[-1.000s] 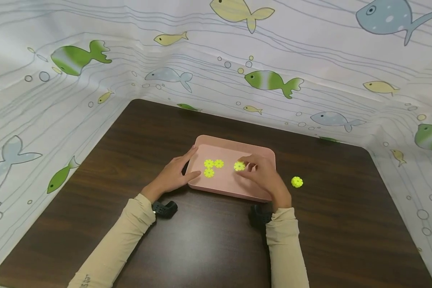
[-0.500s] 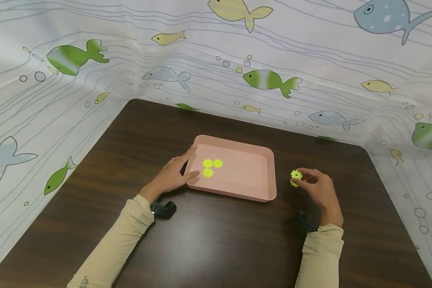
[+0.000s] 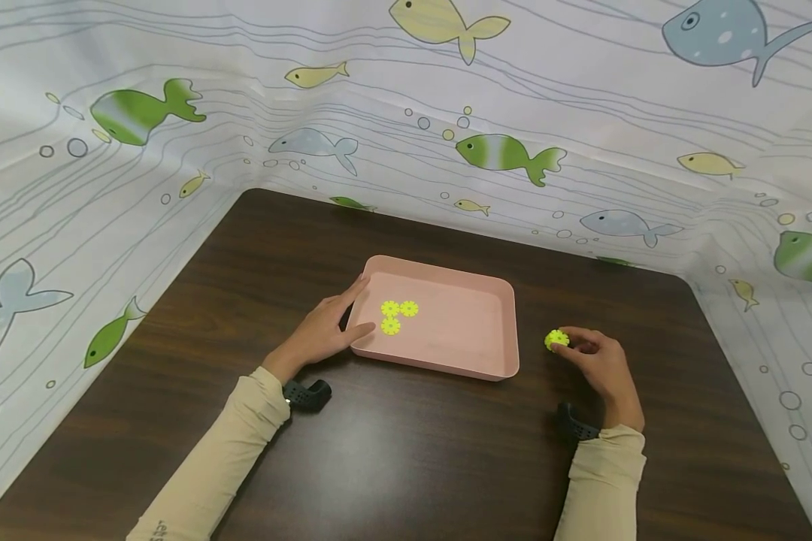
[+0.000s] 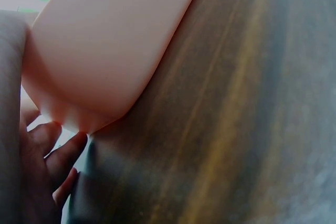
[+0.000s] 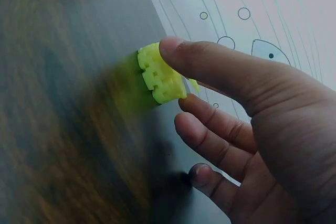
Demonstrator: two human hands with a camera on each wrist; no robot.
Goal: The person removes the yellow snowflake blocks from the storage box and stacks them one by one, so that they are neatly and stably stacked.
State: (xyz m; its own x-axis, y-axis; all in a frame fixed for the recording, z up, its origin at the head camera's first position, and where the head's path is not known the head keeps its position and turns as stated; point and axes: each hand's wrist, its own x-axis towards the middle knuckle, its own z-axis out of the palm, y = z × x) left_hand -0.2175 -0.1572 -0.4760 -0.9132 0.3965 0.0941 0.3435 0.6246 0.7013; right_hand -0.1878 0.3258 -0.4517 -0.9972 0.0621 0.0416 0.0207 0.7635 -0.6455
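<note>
My left hand (image 3: pixel 325 328) holds the left end of a pink tray (image 3: pixel 446 366), its thumb over the rim. In the left wrist view its fingertips (image 4: pixel 83 139) touch the outside of the tray wall. Three yellow flower-shaped discs (image 3: pixel 390 326) lie flat at the left side of the tray. On the table right of the tray, my right hand (image 3: pixel 598 364) pinches a yellow flower-shaped disc (image 3: pixel 557 340) on top of a small stack. The right wrist view shows the notched edges of the stack (image 5: pixel 157 77), with the thumb over its top and the other fingers loosely bent.
A dark wood-grain table (image 3: pixel 392 466) lies under everything. White sheeting with printed fish (image 3: pixel 406 135) rises behind the table and at both sides. Black wrist bands (image 3: pixel 307 394) sit at both cuffs.
My right hand has carried a disc from the tray rightward to the disc on the table, then lowered it on top. The left hand stays at the tray.
</note>
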